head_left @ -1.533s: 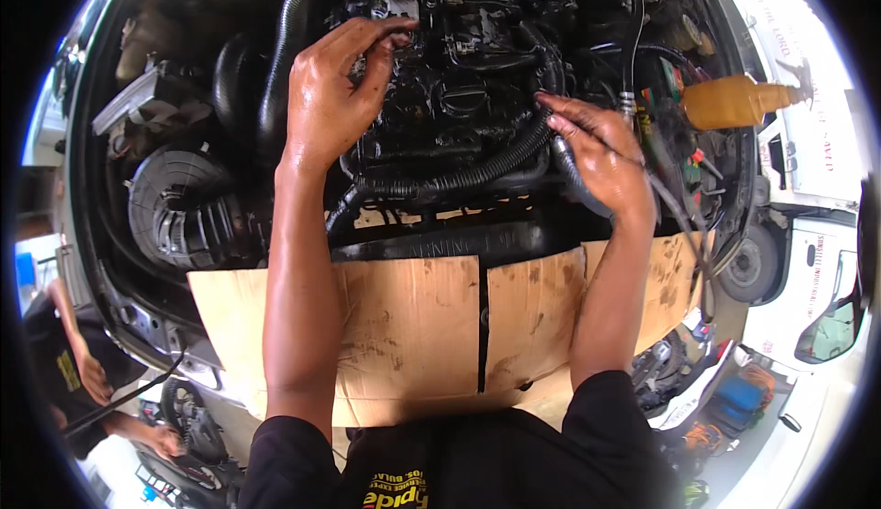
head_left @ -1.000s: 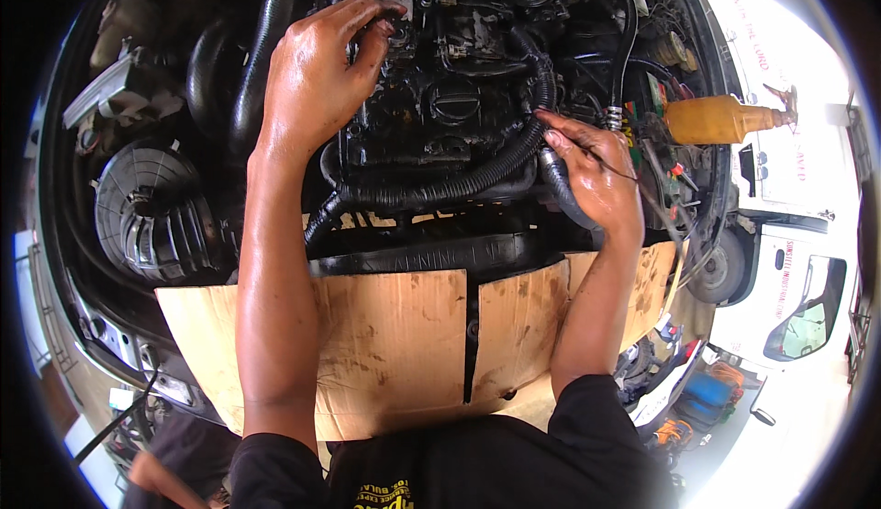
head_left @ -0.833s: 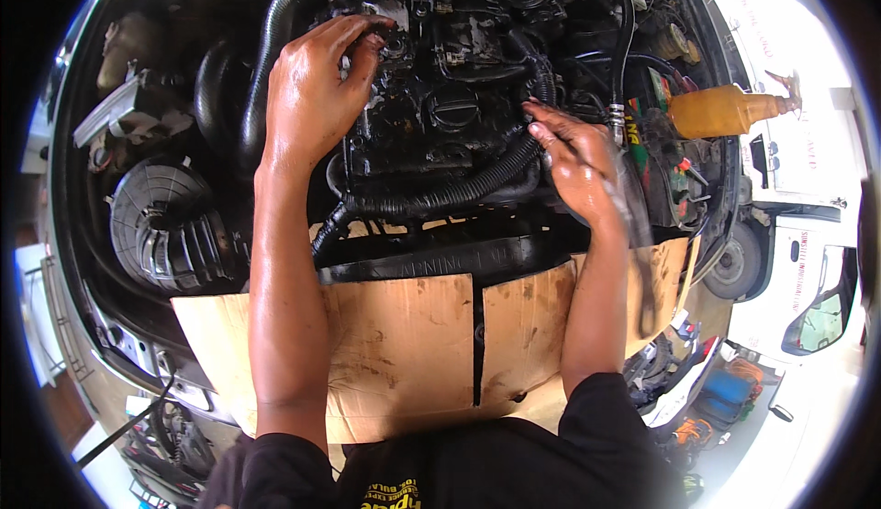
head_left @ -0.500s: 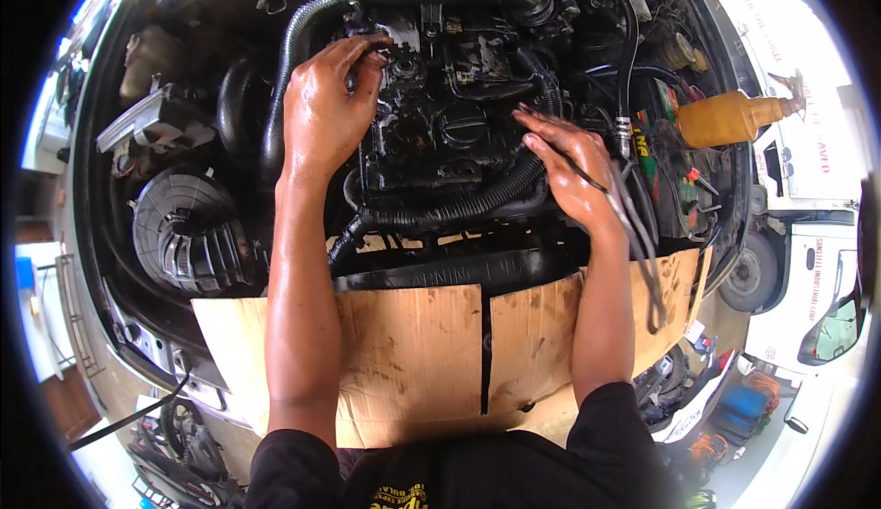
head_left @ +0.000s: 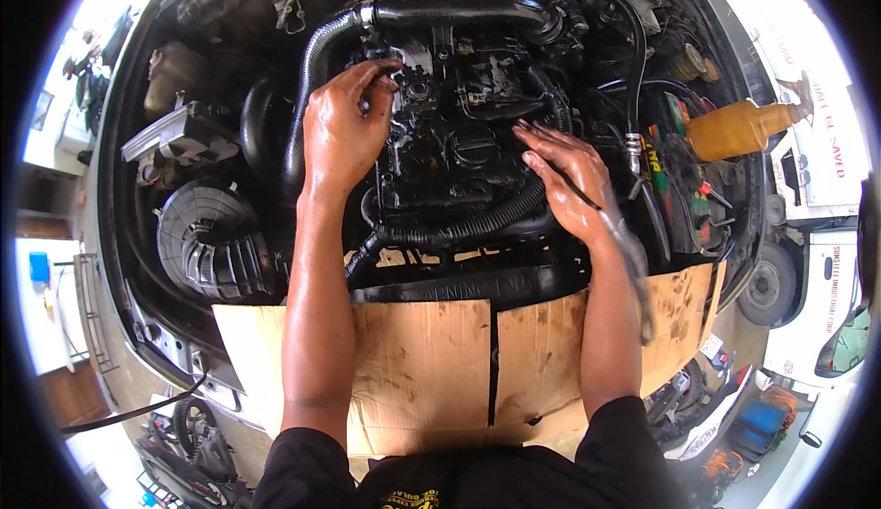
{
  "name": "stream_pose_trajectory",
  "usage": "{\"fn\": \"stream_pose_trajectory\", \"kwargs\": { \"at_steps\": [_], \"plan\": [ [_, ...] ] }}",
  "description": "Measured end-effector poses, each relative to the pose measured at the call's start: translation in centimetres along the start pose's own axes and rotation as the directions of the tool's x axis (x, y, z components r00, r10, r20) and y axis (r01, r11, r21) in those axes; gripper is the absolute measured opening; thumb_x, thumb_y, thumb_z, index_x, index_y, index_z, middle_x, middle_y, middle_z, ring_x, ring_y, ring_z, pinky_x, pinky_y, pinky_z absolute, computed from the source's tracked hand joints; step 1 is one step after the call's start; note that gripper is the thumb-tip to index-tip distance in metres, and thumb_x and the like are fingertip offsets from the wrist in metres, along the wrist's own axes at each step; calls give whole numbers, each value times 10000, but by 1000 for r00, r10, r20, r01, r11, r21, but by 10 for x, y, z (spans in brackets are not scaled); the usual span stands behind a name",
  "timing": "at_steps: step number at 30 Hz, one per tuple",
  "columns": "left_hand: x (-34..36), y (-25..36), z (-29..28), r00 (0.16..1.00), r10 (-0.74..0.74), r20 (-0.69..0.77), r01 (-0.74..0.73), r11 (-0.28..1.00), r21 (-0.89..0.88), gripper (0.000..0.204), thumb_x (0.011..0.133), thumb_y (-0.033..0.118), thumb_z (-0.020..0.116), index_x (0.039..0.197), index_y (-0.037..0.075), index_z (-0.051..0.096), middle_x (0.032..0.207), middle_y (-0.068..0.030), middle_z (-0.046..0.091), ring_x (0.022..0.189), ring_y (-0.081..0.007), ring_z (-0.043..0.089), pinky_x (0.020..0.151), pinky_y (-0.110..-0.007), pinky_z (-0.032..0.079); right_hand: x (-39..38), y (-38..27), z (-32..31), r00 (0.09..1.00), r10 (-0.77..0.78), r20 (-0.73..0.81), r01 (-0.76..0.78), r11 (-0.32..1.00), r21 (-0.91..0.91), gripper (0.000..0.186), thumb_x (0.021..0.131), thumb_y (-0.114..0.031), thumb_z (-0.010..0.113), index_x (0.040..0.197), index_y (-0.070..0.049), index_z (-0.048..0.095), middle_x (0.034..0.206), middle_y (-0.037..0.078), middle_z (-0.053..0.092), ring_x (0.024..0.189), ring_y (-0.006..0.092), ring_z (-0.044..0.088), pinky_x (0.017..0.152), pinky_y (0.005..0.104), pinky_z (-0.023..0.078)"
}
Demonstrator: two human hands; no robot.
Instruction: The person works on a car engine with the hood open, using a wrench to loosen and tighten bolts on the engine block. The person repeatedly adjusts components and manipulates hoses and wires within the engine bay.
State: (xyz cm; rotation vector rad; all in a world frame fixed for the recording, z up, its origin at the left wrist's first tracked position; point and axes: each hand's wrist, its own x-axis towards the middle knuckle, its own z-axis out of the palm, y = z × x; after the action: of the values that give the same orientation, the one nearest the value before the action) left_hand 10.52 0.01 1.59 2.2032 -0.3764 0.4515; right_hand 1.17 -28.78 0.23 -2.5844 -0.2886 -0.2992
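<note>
My left hand is closed in a pinch at the upper left of the oil-blackened engine top, near a silver-grey patch; what its fingertips hold is hidden. Right of the black filler cap, my right hand has its fingers bent, with a long, thin dark strip held among them and hanging blurred past the wrist. Its fingertips are near a corrugated hose that curves round the engine's front and right. A braided black hose arches left of my left hand.
Stained cardboard sheets cover the car's front edge below my forearms. A yellow bottle lies beside the battery at right. The round air housing is at left. Beyond are motorcycles and a white vehicle.
The whole view has shifted, with the engine lower in the picture. My right fingertips have moved leftward along the engine, and the dark strip swings lower. The other person at lower left has left view.
</note>
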Motion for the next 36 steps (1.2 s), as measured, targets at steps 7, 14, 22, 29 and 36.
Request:
{"fn": "stream_pose_trajectory", "kwargs": {
  "at_steps": [7,14,22,29,36],
  "plan": [
    [-38,70,41,858,425,289,-250,837,-487,429,997,310,772,1363,94,715,936,-152,787,724,-336,766,683,-400,615,0,-3,7,972,79,-222,-57,993,102,368,1046,-230,720,1376,-70,751,1285,179,720,1224,337,666,1086,420,513],
    [-68,89,79,684,544,486,49,630,-775,526,899,434,893,1177,23,719,753,-130,675,633,-307,676,598,-405,524,5,14,21,898,398,-187,-271,836,477,410,988,-44,750,1393,-108,744,1299,156,666,1205,306,674,1003,384,570],
    [-73,93,82,772,205,602,446,499,-743,301,1033,276,765,1148,5,705,983,-53,667,840,-139,622,756,-316,521,-6,21,16,932,344,118,-218,268,938,450,1041,-8,641,1490,4,653,1207,63,733,1126,118,676,1006,258,539],
    [-72,94,90,719,5,695,583,541,-606,284,1132,217,640,1338,23,622,1102,-22,649,865,-69,563,743,-260,498,0,5,-11,846,483,227,-440,389,809,454,1116,-312,659,1478,-39,678,1324,112,728,1176,151,679,1001,265,543],
    [-63,76,98,878,-113,465,428,619,-658,675,1182,256,523,1744,69,201,1140,-79,728,884,-80,636,732,-242,545,-18,8,8,962,121,244,-248,757,604,748,1094,-230,694,1710,-34,318,1641,205,499,1298,214,631,1028,328,570]
  ]
}}
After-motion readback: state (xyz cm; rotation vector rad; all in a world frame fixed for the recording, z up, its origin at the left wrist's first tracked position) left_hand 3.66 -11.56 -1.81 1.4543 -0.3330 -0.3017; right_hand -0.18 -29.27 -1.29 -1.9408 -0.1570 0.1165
